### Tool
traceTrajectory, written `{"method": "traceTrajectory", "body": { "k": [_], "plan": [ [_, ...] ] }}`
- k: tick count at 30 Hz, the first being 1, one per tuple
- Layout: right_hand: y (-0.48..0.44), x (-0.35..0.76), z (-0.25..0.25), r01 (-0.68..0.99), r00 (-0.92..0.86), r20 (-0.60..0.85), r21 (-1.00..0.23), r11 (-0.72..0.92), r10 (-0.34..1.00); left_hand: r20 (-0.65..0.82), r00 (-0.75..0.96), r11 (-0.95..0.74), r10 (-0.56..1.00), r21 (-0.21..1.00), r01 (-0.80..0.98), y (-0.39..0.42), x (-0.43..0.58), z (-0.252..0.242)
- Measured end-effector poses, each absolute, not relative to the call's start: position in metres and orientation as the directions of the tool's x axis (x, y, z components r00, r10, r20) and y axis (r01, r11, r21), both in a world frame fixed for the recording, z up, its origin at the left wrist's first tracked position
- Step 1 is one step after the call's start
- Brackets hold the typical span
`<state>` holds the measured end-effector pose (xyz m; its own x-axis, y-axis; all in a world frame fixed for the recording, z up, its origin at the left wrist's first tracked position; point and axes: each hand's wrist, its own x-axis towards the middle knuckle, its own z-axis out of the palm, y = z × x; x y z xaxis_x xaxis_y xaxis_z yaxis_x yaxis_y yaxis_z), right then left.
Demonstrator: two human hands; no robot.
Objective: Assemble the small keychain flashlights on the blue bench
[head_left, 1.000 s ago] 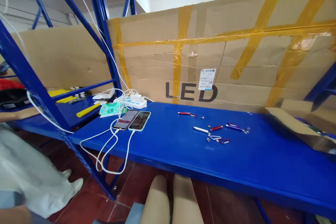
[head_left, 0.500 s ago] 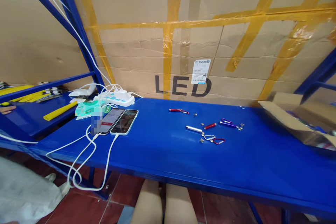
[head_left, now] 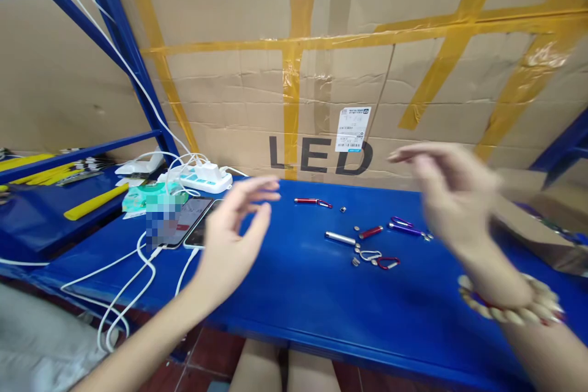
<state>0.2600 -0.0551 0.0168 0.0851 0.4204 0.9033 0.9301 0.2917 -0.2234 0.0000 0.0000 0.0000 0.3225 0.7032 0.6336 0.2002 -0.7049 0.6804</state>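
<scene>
My left hand (head_left: pixel 234 239) hangs over the table's left part with nothing in it, thumb apart from its curved fingers, just right of two phones. Empty and slightly blurred, my right hand (head_left: pixel 454 199) is raised on the right with fingers stretched out, nearest a purple tube (head_left: pixel 405 230) with a carabiner beside it. Between the hands lie a red tube with a carabiner (head_left: pixel 307 201), a silver tube (head_left: pixel 340 238) and a short red tube (head_left: pixel 371 233), like small keychain flashlights. Close by are a silver carabiner (head_left: pixel 370 256), a red carabiner (head_left: pixel 388 263) and several small round silver pieces (head_left: pixel 356 262).
Charging phones (head_left: pixel 190 220) with white cables lie at left, before a white power strip (head_left: pixel 209 179) and a green pack (head_left: pixel 147 197). An open cardboard box (head_left: pixel 528 236) stands at right. A taped cardboard sheet (head_left: pixel 229 104) backs the blue table (head_left: pixel 285 294).
Both my hands have come into view over the table, left and right. The view has shifted slightly. The small tubes and carabiners lie as before.
</scene>
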Motion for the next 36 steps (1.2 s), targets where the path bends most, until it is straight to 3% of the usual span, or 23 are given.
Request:
{"method": "traceTrajectory", "body": {
  "k": [2, 5, 8, 10, 16, 24, 31, 33, 36],
  "plan": [
    [-0.04, 0.271, 0.005, 0.941, 0.026, 0.861, -0.193, 0.279, 0.508, 0.549, 0.432, -0.667, 0.716, 0.72, 0.192, 0.022, 0.018, -0.017],
    [-0.026, 0.289, -0.017, 0.987, -0.121, 0.733, 0.016, 0.161, 0.669, 0.366, 0.532, -0.579, 0.764, 0.753, 0.313, 0.062, 0.047, -0.045],
    [-0.028, 0.3, -0.033, 0.993, -0.119, 0.694, 0.066, 0.102, 0.71, 0.387, 0.583, -0.677, 0.714, 0.594, 0.435, 0.096, 0.073, -0.063],
    [-0.032, 0.304, -0.038, 0.996, -0.089, 0.685, 0.046, 0.079, 0.723, 0.357, 0.643, -0.734, 0.678, 0.371, 0.568, 0.111, 0.087, -0.068],
    [-0.035, 0.301, -0.045, 0.997, -0.07, 0.608, 0.015, 0.077, 0.791, 0.269, 0.673, -0.725, 0.689, 0.251, 0.641, 0.128, 0.103, -0.081],
    [-0.03, 0.296, -0.059, 0.995, -0.061, 0.533, -0.032, 0.093, 0.844, 0.229, 0.664, -0.703, 0.711, 0.214, 0.679, 0.118, 0.091, -0.083],
    [-0.028, 0.299, -0.056, 0.983, -0.026, 0.317, -0.163, 0.081, 0.948, 0.282, 0.656, -0.713, 0.7, 0.222, 0.666, 0.108, 0.09, -0.077],
    [-0.029, 0.302, -0.054, 0.975, -0.045, 0.256, -0.199, 0.099, 0.966, 0.345, 0.682, -0.763, 0.645, 0.245, 0.598, 0.101, 0.092, -0.073],
    [-0.031, 0.303, -0.053, 0.942, -0.051, 0.184, -0.318, 0.109, 0.982, 0.419, 0.792, -0.895, 0.444, 0.262, 0.362, 0.085, 0.097, -0.07]
  ]
}}
